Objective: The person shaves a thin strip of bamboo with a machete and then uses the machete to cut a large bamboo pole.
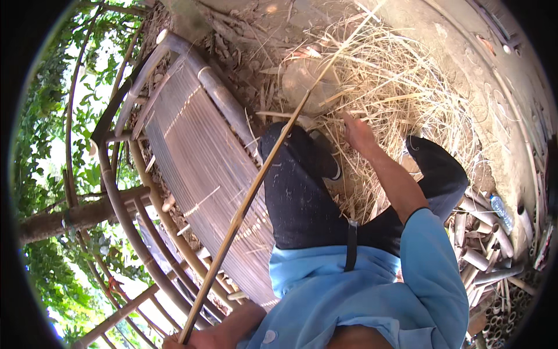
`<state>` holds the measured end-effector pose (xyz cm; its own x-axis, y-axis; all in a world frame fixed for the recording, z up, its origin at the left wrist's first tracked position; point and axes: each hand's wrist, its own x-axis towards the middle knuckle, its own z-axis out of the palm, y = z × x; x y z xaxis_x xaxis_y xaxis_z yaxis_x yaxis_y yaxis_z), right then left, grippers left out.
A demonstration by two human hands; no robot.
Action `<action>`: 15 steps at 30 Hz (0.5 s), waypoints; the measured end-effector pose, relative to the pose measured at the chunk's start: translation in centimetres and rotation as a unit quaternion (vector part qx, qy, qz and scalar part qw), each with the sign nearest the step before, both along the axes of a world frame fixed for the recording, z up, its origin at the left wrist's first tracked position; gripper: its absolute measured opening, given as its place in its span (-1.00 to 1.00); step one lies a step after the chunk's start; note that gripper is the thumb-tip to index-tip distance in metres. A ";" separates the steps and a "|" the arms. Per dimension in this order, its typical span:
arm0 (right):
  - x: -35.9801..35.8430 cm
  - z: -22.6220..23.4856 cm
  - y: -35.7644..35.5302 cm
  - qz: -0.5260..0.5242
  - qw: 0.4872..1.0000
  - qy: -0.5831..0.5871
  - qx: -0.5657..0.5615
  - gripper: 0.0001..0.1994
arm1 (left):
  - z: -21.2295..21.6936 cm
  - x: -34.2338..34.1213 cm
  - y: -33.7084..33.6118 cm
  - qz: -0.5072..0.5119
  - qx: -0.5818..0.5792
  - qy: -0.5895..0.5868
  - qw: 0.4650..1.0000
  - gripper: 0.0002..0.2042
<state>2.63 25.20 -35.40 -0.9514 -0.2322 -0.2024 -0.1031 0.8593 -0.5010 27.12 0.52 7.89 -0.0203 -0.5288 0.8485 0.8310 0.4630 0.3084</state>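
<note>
A long, thin bamboo strip (244, 206) slants from the lower left, past my left knee, up to the far right side. My left hand (212, 336) is closed around its near end, at the bottom edge of the view. The far part of the strip is paler and thinner over a heap of shavings. My right hand (360, 135) is in front of me between my knees, its fingers curled. Whatever it grips is hidden or too small to make out. Pale bamboo shavings (401, 87) lie around and beyond this hand, and a flat round block (308, 87) sits beside them.
A slatted bamboo bench (192, 128) stands close on my left, its railing (125, 198) curving behind. To the right are cut bamboo tubes (479, 250) and a clear plastic bottle (501, 212). An earthen wall edge (482, 64) rises at the far right.
</note>
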 end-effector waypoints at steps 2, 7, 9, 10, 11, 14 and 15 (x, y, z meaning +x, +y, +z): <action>-0.4 4.3 -1.5 -0.033 0.989 -0.084 -0.121 -0.69 | 1.0 -0.1 1.0 -0.090 0.050 0.025 0.994 -0.63; 6.7 16.4 -2.7 0.014 0.986 -0.009 -0.166 -0.76 | 1.6 -1.2 2.8 -0.261 0.115 0.115 0.952 -0.66; 10.2 19.6 -3.0 0.034 0.984 0.002 -0.172 -0.75 | 0.8 -0.3 2.5 -0.303 0.034 0.077 0.949 -0.65; 11.7 20.6 -2.6 0.033 0.986 0.008 -0.166 -0.75 | -0.5 -0.3 2.4 -0.333 0.003 0.061 0.941 -0.62; 13.2 22.6 -3.6 0.042 0.980 0.032 -0.193 -0.76 | 0.0 0.8 1.9 -0.305 -0.049 0.029 0.951 -0.72; 17.3 27.5 -5.3 0.158 0.933 0.255 -0.198 -0.88 | -0.7 1.5 2.9 -0.255 -0.048 0.023 0.965 -0.60; 19.0 29.2 -5.4 0.164 0.938 0.234 -0.194 -0.90 | -1.2 1.7 3.1 -0.217 -0.044 0.029 0.975 -0.58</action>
